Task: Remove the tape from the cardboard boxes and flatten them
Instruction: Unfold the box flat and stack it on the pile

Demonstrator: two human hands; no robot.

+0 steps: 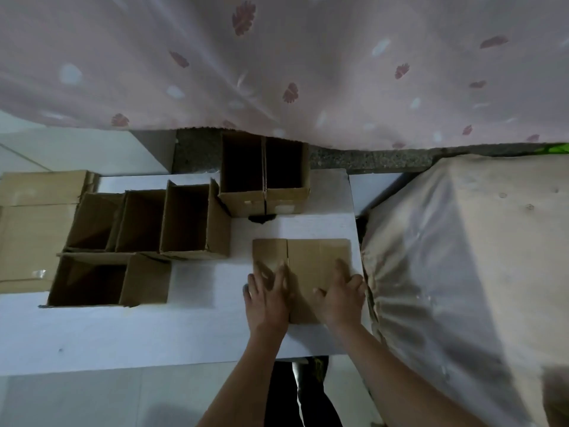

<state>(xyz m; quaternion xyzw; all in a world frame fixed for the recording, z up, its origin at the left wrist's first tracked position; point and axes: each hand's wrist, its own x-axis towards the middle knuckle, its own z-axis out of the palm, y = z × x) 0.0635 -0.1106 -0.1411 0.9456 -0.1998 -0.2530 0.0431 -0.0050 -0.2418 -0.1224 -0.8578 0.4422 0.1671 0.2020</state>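
Left hand [268, 291]: lower centre of frame, palm down, fingers spread and straight, pressing left half of flat box [303, 266]. Right hand [341, 292]: just right of it, palm down, fingers spread, pressing right half; nothing gripped by either. Forearms entering from bottom edge, converging upward.

Flat box: one, lying on white table [123, 334], right of centre, centre seam running top to bottom.

Open boxes: six counted. Pair [264, 177] upper centre, pale patches on near faces, writing unreadable. Row of three [144, 223] left of centre. One [107, 280] below that row. Further cardboard [34, 211] at left edge, tape scrap on it.

Floral curtain [277, 63] across top. Covered furniture [462, 257] at right.
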